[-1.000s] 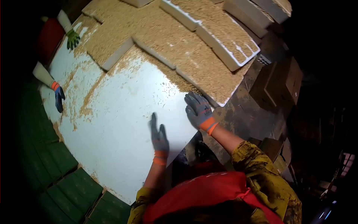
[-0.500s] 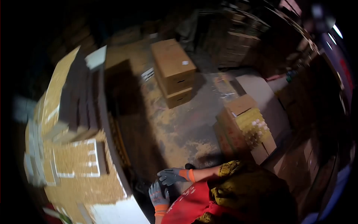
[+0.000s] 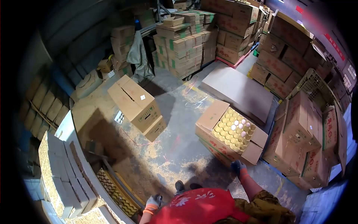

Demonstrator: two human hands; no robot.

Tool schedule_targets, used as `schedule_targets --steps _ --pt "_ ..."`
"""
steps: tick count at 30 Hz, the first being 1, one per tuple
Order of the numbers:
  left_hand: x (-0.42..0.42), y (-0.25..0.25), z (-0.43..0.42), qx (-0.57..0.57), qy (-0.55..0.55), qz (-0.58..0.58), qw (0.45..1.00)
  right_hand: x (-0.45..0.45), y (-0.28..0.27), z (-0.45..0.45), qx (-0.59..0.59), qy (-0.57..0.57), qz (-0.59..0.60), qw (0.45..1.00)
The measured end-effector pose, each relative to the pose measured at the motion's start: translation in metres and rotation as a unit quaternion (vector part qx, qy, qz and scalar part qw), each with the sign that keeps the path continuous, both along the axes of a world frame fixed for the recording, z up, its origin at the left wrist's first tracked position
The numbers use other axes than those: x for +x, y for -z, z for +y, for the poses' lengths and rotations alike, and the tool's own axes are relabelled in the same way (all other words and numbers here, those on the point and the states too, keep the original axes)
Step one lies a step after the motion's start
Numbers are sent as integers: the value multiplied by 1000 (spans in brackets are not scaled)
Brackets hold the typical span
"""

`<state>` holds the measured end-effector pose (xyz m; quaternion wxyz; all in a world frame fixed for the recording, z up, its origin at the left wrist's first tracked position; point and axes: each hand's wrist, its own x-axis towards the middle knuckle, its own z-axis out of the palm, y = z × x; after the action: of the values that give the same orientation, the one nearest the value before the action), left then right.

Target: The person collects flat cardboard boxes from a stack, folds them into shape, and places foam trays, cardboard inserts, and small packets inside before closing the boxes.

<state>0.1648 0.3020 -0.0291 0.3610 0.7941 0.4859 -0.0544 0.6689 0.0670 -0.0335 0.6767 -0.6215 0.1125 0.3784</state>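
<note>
R hand (image 3: 236,167): gloved, orange cuff, at near edge of flapped box (image 3: 212,115); contact w/ cardboard can't be made out. Grip: dark & small in view, so fingers spread or pressed together, can't say; no held item shows.

L hand (image 3: 154,201): gloved, orange cuff, low in view, left of the red apron (image 3: 201,203), well apart from box. Grip: fingers look part-curled, tips unclear; no held item shows.

Egg tray (image 3: 223,128), yellow, 1 pc.: on top of flapped box, btwn its two end flaps. Lies straight ahead of R hand, just beyond box's near edge. R hand nearer; L hand far off to the left. Box long axis runs upper left to lower right across view; tray itself roughly square. Eggs (image 3: 243,133), a few, pale, in far-right half of tray; other cups vacant.

Floor (image 3: 175,145): grey, tan crumbs strewn. On it: two-box stack (image 3: 140,100), ahead-left; grey board (image 3: 238,91), beyond flapped box; boxes (image 3: 302,127), to right.

Left side: counter (image 3: 66,125) w/ tan-topped trays (image 3: 56,168); stacked egg trays (image 3: 123,198) low beside it.

Rear: flattened cardboard (image 3: 182,46), stacked, some w/ green marks; tall box piles (image 3: 235,31), right of same.
</note>
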Motion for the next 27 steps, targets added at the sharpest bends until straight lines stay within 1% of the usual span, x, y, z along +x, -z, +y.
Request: schedule_targets --steps 1,3,4,6,7,8,9,10,11,13,14,15,16,17,18,19,21,22,23,24,25,27 --pt "26 -39 15 -10 -3 6 1000 -8 8 -11 3 35 34 999" --pt "36 -48 39 40 -9 -66 997 -24 20 -13 8 24 87 996" --pt "43 -51 56 26 3 -61 998 -27 26 -10 12 17 114 993" --pt "57 -58 89 -7 24 -46 999 -42 21 14 27 34 117 992" --pt "69 -62 107 0 36 -61 997 -49 13 31 36 43 119 991" --pt "83 -66 126 7 50 -73 996 -51 -4 52 32 36 81 996" --pt "99 -73 146 13 65 -84 994 -45 -14 69 35 40 74 996" --pt "121 -82 165 28 70 -91 993 -37 -20 89 40 45 66 996" --pt "144 -89 186 6 69 -106 992 -24 -23 111 46 50 58 996" --pt "190 -86 231 -36 82 -134 987 11 -20 150 109 68 37 991" --pt "213 -91 252 -21 117 -120 986 30 -18 166 137 77 27 987" --pt "232 -78 277 13 154 -128 980 46 -24 187 129 91 19 987" --pt "246 -72 298 6 154 -110 982 70 -34 213 123 103 9 987" --pt "268 -79 322 2 153 -93 984 99 -44 244 120 115 -2 986" --pt "280 -77 345 8 140 -87 986 129 -45 272 77 93 2 993" --pt "285 -67 368 11 128 -79 989 153 -45 299 82 120 8 989" --pt "286 -43 409 12 90 -71 993 204 -55 355 122 87 -2 989" --pt "283 -46 422 16 50 -48 997 232 -54 384 146 69 1 987" --pt "281 -52 433 19 11 -26 999 255 -64 418 146 72 -12 987" --pt "276 -58 441 16 -16 35 999 279 -76 452 153 47 -27 987" --pt "269 -60 451 15 -42 96 994 304 -74 485 171 33 -21 985" --pt "239 -40 471 26 -71 47 996 325 -120 556 190 43 2 981"
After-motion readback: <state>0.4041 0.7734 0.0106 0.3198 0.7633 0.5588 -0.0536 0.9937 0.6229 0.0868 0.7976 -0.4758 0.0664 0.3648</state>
